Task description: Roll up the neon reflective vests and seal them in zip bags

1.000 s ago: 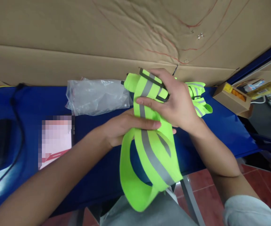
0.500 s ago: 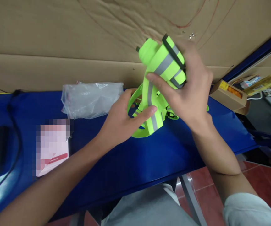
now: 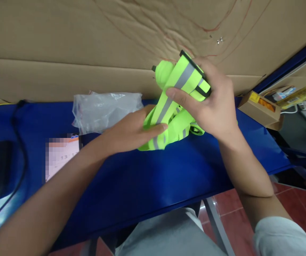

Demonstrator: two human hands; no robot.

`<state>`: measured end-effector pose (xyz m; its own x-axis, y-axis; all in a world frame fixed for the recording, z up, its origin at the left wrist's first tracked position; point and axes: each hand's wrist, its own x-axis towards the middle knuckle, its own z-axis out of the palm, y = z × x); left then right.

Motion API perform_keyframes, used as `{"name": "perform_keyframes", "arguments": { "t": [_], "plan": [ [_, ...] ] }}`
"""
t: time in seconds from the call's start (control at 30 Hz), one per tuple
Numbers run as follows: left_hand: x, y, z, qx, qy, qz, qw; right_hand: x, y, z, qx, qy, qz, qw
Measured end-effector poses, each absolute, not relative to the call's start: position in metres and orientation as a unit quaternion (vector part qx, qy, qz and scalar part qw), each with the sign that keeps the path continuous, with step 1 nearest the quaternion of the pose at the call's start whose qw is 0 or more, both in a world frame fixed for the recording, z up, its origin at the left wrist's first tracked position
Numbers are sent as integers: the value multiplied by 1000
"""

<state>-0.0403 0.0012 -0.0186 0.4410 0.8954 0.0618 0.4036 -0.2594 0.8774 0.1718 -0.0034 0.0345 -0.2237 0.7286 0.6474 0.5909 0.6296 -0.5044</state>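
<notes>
Neon strap bundle (image 3: 178, 85) is up in the air over the blue table (image 3: 190, 170), long axis slanting from the black-edged end at upper right down to the loose strap at lower left (nice grey stripe running along it). Right hand (image 3: 214, 99) is clamped round the upper end, left hand (image 3: 139, 129) pinches the lower strap, thumb on top.
</notes>
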Motion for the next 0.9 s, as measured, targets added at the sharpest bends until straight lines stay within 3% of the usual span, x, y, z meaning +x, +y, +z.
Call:
{"name": "perform_keyframes", "arguments": {
  "t": [0.07, 0.1, 0.3, 0.47, 0.63, 0.73, 0.8, 0.9],
  "plan": [
    [-38, 0, -19, 747, 446, 367, 330, 167, -7, 33, -419, -777, 104, 457],
    [-35, -2, -20, 737, 433, 399, 332, 165, -9, 32, -416, -779, 114, 456],
    [-14, -23, -28, 507, 295, 370, 721, 163, -16, 34, -408, -807, 31, 426],
    [2, -47, -25, 386, 254, 320, 827, 165, -18, 36, -370, -831, -15, 415],
    [12, -61, -27, 347, 236, 324, 848, 165, -22, 40, -356, -837, -59, 412],
    [-3, -44, -28, 492, 264, 321, 765, 175, -20, 46, -368, -831, -25, 415],
    [-20, -25, -25, 626, 255, 292, 677, 181, -16, 50, -400, -802, 80, 437],
    [-41, -2, -18, 708, 240, 243, 619, 181, -11, 50, -415, -708, 356, 446]
  ]
}}
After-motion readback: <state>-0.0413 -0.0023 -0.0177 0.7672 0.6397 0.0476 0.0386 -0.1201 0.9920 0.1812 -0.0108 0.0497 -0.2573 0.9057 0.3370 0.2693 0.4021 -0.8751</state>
